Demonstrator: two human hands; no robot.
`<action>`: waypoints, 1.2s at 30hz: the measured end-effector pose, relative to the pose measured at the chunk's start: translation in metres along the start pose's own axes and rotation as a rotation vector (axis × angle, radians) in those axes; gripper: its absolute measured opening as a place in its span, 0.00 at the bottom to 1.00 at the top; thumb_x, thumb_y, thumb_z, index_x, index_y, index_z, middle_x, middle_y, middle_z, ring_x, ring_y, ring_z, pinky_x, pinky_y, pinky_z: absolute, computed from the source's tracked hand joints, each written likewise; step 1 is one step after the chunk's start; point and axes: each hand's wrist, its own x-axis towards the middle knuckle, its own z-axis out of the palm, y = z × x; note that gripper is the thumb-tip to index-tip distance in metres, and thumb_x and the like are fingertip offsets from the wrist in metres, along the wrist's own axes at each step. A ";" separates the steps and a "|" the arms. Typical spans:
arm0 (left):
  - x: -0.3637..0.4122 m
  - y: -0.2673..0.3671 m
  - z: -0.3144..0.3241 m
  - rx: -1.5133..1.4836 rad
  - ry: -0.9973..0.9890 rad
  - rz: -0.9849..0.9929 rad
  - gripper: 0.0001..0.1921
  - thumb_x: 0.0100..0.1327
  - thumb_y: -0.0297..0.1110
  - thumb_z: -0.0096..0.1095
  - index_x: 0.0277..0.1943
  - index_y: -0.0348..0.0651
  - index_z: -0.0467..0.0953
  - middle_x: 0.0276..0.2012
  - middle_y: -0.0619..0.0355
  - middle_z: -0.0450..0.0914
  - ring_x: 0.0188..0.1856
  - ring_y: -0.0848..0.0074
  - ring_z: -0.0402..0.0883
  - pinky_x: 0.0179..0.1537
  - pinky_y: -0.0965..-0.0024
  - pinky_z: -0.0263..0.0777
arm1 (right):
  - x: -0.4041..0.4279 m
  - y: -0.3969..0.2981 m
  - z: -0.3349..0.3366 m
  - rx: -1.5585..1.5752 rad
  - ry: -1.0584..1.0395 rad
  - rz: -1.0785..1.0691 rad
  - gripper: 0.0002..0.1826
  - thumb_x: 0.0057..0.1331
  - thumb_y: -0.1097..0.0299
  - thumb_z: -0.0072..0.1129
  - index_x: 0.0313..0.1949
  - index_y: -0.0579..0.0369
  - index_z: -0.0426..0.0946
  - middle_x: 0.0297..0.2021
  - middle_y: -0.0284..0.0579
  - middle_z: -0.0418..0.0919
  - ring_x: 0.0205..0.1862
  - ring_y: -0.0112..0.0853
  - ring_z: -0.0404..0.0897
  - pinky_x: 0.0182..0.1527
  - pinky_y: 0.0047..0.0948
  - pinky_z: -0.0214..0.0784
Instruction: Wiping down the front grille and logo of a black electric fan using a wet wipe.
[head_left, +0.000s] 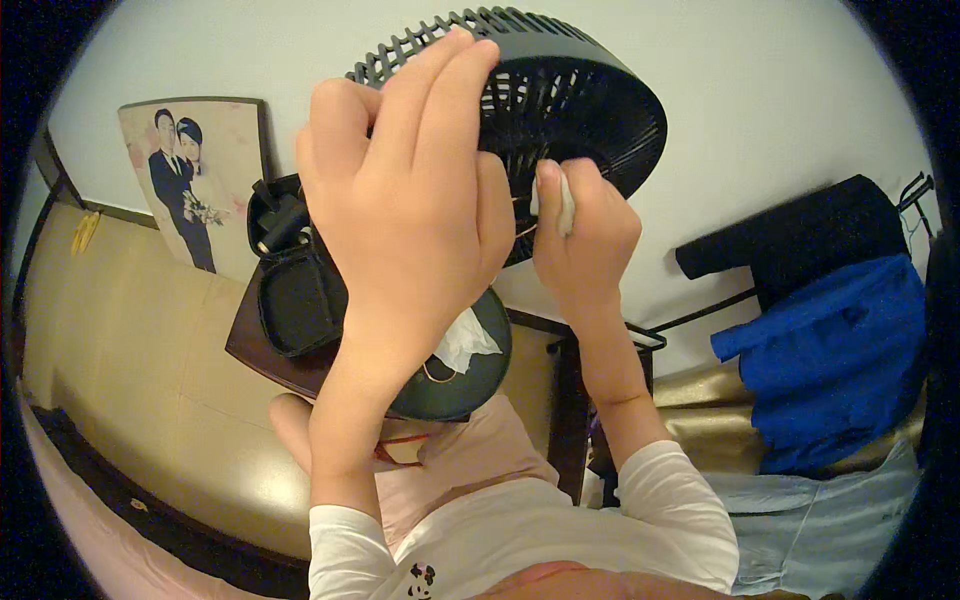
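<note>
A black plastic fan guard (585, 82), bowl-shaped with slats, is held up at the top centre, its hollow side facing me. My left hand (420, 187) grips its left side, the fingers reaching over the slats and rim. Pinched in my right hand (589, 225) is a folded white wipe or cloth (564, 206), close to the inside of the guard. Below my left hand, a round dark green base (491, 382) bears a crumpled white tissue (469, 343) and a thin copper-coloured loop (440, 373). My left hand hides part of the guard.
An open black zip case (300, 311) with dark items in it lies on a dark wooden stool or small table (251, 337). A framed picture (199, 180) leans against the wall at the left. Black, blue and gold-coloured clothes (832, 360) hang on a rack at the right.
</note>
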 end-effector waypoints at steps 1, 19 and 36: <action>-0.001 0.001 -0.001 -0.003 -0.026 -0.017 0.27 0.43 0.17 0.46 0.49 0.43 0.76 0.47 0.58 0.79 0.29 0.68 0.64 0.39 0.72 0.62 | 0.000 0.001 -0.001 0.004 0.001 -0.003 0.12 0.62 0.65 0.55 0.23 0.54 0.68 0.17 0.47 0.71 0.20 0.42 0.73 0.22 0.38 0.63; -0.003 0.001 0.003 0.048 0.029 0.011 0.26 0.42 0.18 0.47 0.49 0.44 0.76 0.46 0.59 0.79 0.31 0.67 0.65 0.39 0.71 0.63 | -0.010 0.005 -0.006 0.246 -0.072 -0.016 0.12 0.65 0.65 0.51 0.23 0.55 0.68 0.16 0.45 0.70 0.19 0.40 0.72 0.21 0.37 0.62; -0.001 -0.002 -0.002 0.079 -0.035 0.025 0.24 0.40 0.27 0.56 0.47 0.42 0.75 0.47 0.62 0.77 0.34 0.70 0.67 0.38 0.66 0.62 | 0.003 -0.001 -0.018 0.358 0.011 0.034 0.07 0.53 0.73 0.60 0.25 0.58 0.71 0.21 0.47 0.74 0.23 0.41 0.74 0.27 0.35 0.66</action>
